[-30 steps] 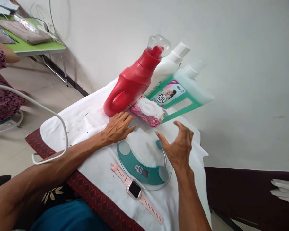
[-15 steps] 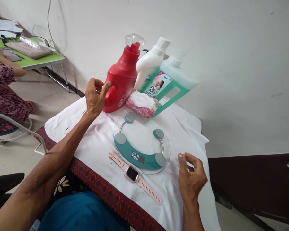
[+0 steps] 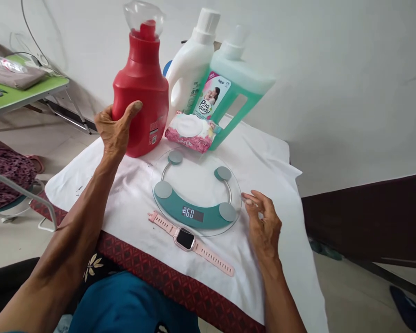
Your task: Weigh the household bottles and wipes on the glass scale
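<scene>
A red detergent bottle (image 3: 141,92) with a clear cap stands upright on the cloth's left side, my left hand (image 3: 114,127) wrapped round its lower side, thumb across the front. The far fingers are hidden behind it. At the right rim of a round glass bathroom scale (image 3: 190,215), my right hand (image 3: 263,219) is half curled with fingers apart, holding nothing. Lit digits show on the scale's display. A pink-strapped smartwatch (image 3: 186,239) lies in front of the scale. Behind it sits a pink pack of wipes (image 3: 192,132), leaning against a green liquid bottle (image 3: 235,88).
A white bottle (image 3: 192,60) stands behind the wipes, near the wall. White cloth (image 3: 263,157) covers the small table, with a dark red patterned edge (image 3: 152,273) at the front. At far left are a green table (image 3: 27,95) and a seated person's patterned clothing (image 3: 10,162).
My left hand has closed on the red bottle, which has shifted left and nearer and stands more upright. My right hand has come closer to the scale's rim. The camera view has shifted.
</scene>
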Motion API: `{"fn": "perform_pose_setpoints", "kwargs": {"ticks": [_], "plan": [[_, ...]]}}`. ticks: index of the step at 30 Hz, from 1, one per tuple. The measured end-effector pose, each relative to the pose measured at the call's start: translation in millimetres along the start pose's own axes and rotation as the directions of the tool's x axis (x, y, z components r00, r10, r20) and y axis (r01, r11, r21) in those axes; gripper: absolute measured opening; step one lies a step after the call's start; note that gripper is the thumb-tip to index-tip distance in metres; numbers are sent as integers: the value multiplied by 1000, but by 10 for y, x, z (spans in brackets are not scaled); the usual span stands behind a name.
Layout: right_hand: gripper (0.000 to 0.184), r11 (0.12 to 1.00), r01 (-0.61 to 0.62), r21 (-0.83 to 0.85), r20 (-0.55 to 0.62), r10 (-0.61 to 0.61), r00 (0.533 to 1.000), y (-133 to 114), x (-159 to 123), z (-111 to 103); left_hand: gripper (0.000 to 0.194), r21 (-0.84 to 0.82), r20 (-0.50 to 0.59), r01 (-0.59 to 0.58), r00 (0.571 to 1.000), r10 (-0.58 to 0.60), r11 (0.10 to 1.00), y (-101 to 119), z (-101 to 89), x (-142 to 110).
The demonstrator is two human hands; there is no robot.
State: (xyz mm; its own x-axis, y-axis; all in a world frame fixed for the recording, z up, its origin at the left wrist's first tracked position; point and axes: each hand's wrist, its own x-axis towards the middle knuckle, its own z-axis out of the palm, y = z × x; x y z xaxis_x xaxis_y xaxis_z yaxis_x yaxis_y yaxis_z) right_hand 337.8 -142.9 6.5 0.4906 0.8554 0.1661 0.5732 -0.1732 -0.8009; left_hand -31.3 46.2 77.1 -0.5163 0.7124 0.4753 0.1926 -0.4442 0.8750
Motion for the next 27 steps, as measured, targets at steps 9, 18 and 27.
{"fn": "perform_pose_setpoints", "kwargs": {"ticks": [9, 18, 27], "plan": [[79, 999, 9, 32, 56, -10, 998, 5, 25, 50, 86, -75, -50, -178, 983, 175, 981, 292, -235, 42], [78, 999, 25, 39, 71, -28, 997, -17, 19, 44, 79, -292, 232, 120, 971, -52, 949, 690, 94, -584], [80, 998, 36, 46, 62, -39, 997, 9, 8, 63, 65, -215, 571, 314, 808, -141, 925, 886, 426, -1193]]}}
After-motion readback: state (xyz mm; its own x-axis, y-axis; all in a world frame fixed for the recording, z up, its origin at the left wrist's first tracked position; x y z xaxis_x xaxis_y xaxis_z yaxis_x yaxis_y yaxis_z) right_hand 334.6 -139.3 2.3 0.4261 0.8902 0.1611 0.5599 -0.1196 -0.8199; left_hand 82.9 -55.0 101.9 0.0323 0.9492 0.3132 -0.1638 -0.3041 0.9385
